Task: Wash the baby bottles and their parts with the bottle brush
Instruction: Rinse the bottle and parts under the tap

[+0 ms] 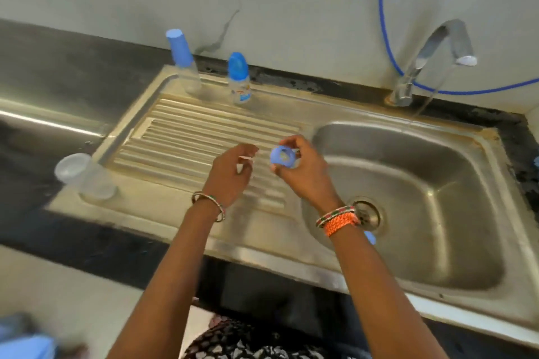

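Now my right hand [303, 175] holds the blue collar ring [282, 157] of a bottle, fingers curled around its rim, above the border between the draining board and the basin. The opening of the ring faces up toward me, and I see something pale inside it, maybe the teat, but the picture is too blurred to be sure. My left hand [233, 175] is just beside the ring, on its left, with fingers bent as if they pinch something small and clear; I cannot tell if it really holds a thing. So the ring lies between my two hands, and the right one has it.

I think the next step depends on the basin [437, 183], which lies to the right of the ring, on the side of my right hand. It looks empty of water; only the drain [368, 215] and a small blue piece [370, 237] near my right wrist show in it. The tap [437, 49] stands behind it.

On the draining board [189, 137], well apart from my hands, two bottles stand upright at the back: a clear one with a blue cap [182, 63] and a smaller one with a blue cap [239, 79]. At the front left corner a clear bottle body [84, 176] stands open, with nothing visible inside. I do not see the bottle brush anywhere.
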{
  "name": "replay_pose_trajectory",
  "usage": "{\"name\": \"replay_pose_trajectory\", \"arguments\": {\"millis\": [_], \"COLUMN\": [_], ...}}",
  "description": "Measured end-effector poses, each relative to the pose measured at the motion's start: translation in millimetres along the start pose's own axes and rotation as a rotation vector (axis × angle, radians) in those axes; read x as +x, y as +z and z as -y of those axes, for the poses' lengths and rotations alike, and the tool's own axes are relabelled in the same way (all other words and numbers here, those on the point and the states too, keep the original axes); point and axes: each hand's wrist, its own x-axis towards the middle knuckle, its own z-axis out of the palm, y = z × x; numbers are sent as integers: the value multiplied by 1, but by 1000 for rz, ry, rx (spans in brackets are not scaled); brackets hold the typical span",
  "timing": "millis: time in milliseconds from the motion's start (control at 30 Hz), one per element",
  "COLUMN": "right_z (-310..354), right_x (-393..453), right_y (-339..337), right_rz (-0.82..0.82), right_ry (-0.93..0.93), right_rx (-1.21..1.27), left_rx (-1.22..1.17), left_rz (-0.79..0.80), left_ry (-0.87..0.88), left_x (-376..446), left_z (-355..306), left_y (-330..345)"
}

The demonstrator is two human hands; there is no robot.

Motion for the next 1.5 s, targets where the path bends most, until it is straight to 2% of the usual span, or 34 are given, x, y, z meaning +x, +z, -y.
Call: {"name": "replay_pose_trajectory", "arguments": {"millis": [133,267,467,633,733,1033,1233,1367,1500], "right_z": [34,52,62,63,62,60,51,47,10], "right_x": [-11,-19,-26,-27,-32,-30,-30,-27,-28], "right_y": [83,151,206,228,226,159,139,122,65], "right_rz": [168,322,353,400,399,167,196,153,-47], "right_ry": [-85,-103,-176,-207,-168,-82,-71,-102,-76], "right_rx": [12,-7,-170,-316,-333,-95,-77,-75,-72], "left_rx": [56,28,-35,-78,-74,30,42,-14,-158], "left_rz": [-96,-204,-271,-247,-227,-154,-197,-110,52], "left_ry": [-80,-166,-137,-152,-120,-78,-105,-68,-58], "left_x": [-21,-44,-58,-63,-62,-44,-49,-36,-16], "left_z": [33,57,64,79,81,71,70,54,27], "left_y": [-83,-137,-188,-200,-196,-178,-172,-148,-81]}}
